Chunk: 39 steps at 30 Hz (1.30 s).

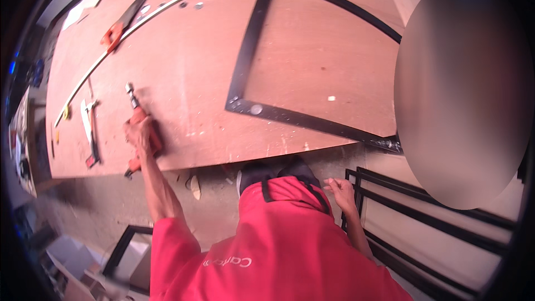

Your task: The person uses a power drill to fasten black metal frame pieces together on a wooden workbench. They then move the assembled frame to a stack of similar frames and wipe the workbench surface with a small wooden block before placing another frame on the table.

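My left hand (pixel 140 132) is closed round the body of a red cordless drill (pixel 154 136) at the near left of the table. The drill lies on its side, and its silver bit holder points away from me. Just left of it rests a hammer (pixel 88 131) with a dark, red-tipped grip. My right hand (pixel 341 190) hangs beside my waist, off the table, fingers loosely bent and a little apart; nothing shows in it. A black rectangular frame (pixel 245 58) lies on the right half of the table, its near right corner at the edge.
A handsaw (pixel 114 34) with an orange handle and a long pale strip (pixel 100 58) lie at the far left of the wooden table (pixel 184 72). Several black frames (pixel 423 212) lean at the lower right. A blurred oval hides the right side.
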Each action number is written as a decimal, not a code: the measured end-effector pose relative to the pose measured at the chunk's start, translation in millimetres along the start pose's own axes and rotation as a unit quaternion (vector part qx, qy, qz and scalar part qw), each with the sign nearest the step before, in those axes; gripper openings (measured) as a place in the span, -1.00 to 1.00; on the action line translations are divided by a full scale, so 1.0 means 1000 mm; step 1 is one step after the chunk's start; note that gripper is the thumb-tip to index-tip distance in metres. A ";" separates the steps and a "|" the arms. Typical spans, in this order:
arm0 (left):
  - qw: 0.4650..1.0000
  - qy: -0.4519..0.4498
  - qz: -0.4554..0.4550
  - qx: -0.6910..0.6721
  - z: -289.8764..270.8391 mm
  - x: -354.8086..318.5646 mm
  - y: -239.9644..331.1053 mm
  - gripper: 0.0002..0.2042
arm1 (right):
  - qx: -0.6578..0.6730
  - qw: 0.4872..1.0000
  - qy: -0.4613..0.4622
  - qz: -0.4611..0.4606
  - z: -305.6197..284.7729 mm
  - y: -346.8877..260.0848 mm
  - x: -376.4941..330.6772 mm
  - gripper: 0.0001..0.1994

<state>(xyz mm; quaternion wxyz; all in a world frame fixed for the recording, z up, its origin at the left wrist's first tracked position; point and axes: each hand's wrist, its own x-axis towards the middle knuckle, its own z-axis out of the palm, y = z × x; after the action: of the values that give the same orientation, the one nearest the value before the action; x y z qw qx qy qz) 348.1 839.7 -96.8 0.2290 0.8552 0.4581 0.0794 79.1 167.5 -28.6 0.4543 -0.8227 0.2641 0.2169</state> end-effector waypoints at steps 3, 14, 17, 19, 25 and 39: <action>1.000 0.003 0.024 -0.007 0.003 0.002 -0.004 -0.04 | 0.008 1.000 0.026 -0.004 -0.009 -0.012 0.004 -0.58; 0.984 0.161 0.071 -0.015 -0.011 -0.060 0.024 0.00 | -0.060 0.959 0.238 -0.140 -0.174 -0.105 0.155 -0.55; 0.957 0.171 0.174 -0.154 -0.007 -0.159 0.060 -0.18 | -0.153 0.916 0.294 -0.225 -0.247 -0.150 0.270 -0.44; 0.960 0.147 0.180 -0.155 0.004 -0.253 0.086 -0.32 | -0.226 0.889 0.286 -0.278 -0.284 -0.183 0.356 -0.35; 0.876 -0.341 -0.095 -0.327 0.054 -0.490 0.172 -0.44 | -0.397 0.832 0.216 -0.320 -0.316 -0.267 0.546 -0.16; 0.755 -0.326 -0.347 -0.450 0.130 -0.573 0.234 -0.49 | -0.446 0.810 0.019 -0.381 -0.324 -0.292 0.697 -0.30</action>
<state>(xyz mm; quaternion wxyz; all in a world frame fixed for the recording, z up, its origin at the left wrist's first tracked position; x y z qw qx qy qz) 242.4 216.7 -60.8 0.7348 0.4098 0.5325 -0.0925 836.0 -146.5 -100.2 0.0790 -0.9734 -0.1879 0.1046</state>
